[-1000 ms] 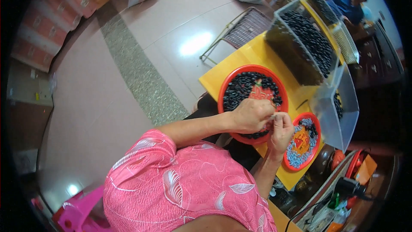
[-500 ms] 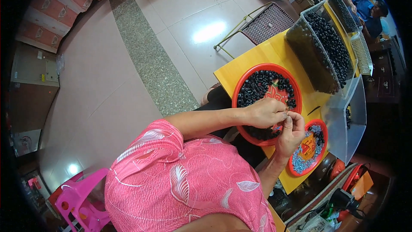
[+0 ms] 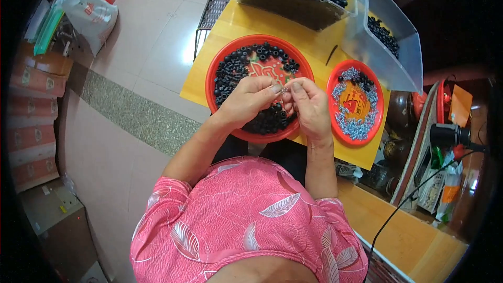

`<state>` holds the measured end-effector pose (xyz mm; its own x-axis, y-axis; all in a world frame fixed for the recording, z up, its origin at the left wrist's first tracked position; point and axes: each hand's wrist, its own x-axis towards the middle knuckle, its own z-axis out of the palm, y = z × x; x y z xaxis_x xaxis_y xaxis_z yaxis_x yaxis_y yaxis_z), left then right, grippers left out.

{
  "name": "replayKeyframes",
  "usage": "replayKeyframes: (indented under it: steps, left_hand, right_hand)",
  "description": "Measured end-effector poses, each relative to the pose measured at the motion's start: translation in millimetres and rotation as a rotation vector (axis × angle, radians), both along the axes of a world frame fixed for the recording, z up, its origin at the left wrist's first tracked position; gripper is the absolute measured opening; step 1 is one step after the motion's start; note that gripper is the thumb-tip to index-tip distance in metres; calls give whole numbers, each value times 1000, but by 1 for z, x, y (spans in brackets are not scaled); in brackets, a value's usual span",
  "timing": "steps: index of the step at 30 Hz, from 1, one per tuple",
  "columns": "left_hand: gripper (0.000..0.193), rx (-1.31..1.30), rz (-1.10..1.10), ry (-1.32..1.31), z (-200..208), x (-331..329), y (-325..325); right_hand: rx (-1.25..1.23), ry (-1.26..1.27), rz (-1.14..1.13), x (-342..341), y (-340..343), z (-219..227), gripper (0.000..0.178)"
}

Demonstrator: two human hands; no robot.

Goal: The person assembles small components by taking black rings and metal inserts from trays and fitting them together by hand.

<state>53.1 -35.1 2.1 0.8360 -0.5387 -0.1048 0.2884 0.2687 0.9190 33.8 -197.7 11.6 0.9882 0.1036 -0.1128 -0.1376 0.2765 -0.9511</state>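
Observation:
My left hand (image 3: 248, 100) and my right hand (image 3: 313, 109) meet over a large round red tray (image 3: 211, 88), fingertips pinched close together. Something tiny and silvery shows between the fingertips, too small to name. Small black ring-shaped parts (image 3: 229, 76) lie around the tray's patterned bottom, and my hands cover some of them. Beside my right hand sits a smaller red tray (image 3: 330, 112). It holds many small silvery-blue pieces (image 3: 354, 130) and a cluster of black ones (image 3: 365, 81).
Both trays rest on a yellow table (image 3: 215, 36). Beyond them stands a large clear bin (image 3: 293, 8) full of black parts. A second clear bin (image 3: 408, 65), tipped on its side, holds more. A dark stick (image 3: 331, 55) lies between. A woven stool (image 3: 214, 8) stands past the table's left edge.
My view has turned rightward, so trays and bins appear farther left and higher. Both hands stay over the large tray with fingertips together; my left hand has drawn back a little from crossing it.

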Motion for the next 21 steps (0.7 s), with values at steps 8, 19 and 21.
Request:
replayKeyframes:
  steps: [8,19,21]
  left_hand:
    - [23,20,-78,-6,3,-8,-6]
    - [24,-225,-88,457,4,-11,-19]
    - [24,-47,35,214,1,-5,-18]
  right_hand:
    - [-226,-149,129,-6,-9,-2,18]
    - [-244,-333,6,-15,-10,2,11]
    - [-139,-190,-103,-12,-14,-5,10]
